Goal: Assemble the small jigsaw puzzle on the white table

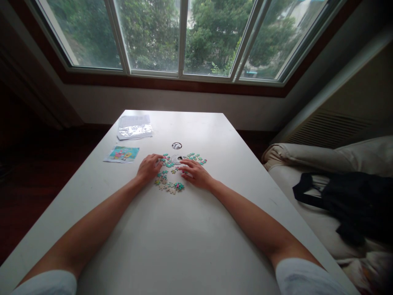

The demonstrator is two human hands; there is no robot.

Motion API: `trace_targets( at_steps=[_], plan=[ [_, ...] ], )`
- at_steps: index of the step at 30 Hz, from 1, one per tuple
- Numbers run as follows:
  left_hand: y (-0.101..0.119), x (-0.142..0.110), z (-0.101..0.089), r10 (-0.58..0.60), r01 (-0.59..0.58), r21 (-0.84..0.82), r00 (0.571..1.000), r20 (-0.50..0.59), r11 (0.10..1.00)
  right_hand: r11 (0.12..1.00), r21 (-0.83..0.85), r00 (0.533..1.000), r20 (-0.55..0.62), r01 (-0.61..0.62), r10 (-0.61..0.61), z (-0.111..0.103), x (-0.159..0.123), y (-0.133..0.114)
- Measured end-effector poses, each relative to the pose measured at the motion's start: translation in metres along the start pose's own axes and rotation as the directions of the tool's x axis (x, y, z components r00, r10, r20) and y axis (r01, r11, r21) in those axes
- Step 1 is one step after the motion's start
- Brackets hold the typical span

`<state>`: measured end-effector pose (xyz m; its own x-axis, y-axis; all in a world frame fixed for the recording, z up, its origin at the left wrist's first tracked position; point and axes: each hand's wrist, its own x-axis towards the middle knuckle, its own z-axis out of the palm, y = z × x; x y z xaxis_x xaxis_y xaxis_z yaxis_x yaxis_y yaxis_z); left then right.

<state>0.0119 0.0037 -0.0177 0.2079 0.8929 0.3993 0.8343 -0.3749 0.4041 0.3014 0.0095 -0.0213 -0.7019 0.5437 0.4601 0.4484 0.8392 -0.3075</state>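
Small jigsaw puzzle pieces (179,186) in teal, pink and cream lie loosely in a rough ring on the white table (184,246). At the ring's left side is my left hand (149,168), its fingers apart and slightly bent, the tips at the pieces. My right hand (196,174) is spread palm down over the ring's right side, fingers stretched to the left. Its upper fingertips are close to a pale round disc (175,160) with a dark spot. Neither hand visibly holds anything. Some pieces are hidden under the fingers.
A colourful picture sheet (124,153) lies left of my left hand, with a clear plastic bag (135,127) behind it. Past the pieces is a round dark-rimmed spot (177,145) on the tabletop. A dark cloth item (353,200) lies on the sofa (282,176) at right.
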Motion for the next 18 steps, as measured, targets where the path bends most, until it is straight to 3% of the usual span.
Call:
trace_targets(
  at_steps=[8, 18],
  plan=[
    [-0.0050, 0.0003, 0.0018, 0.018, -0.016, 0.084, 1.000, -0.018, 0.996, 1.000, 0.001, 1.000, 0.003, -0.003, 0.003, 0.0005, 0.0002, 0.0005],
    [-0.0069, -0.0005, 0.0017, -0.080, 0.091, 0.161, 0.994, -0.073, 0.983, 1.000, -0.010, 1.000, -0.011, 0.009, -0.010, 0.0015, -0.0004, 0.0020]
  ],
)
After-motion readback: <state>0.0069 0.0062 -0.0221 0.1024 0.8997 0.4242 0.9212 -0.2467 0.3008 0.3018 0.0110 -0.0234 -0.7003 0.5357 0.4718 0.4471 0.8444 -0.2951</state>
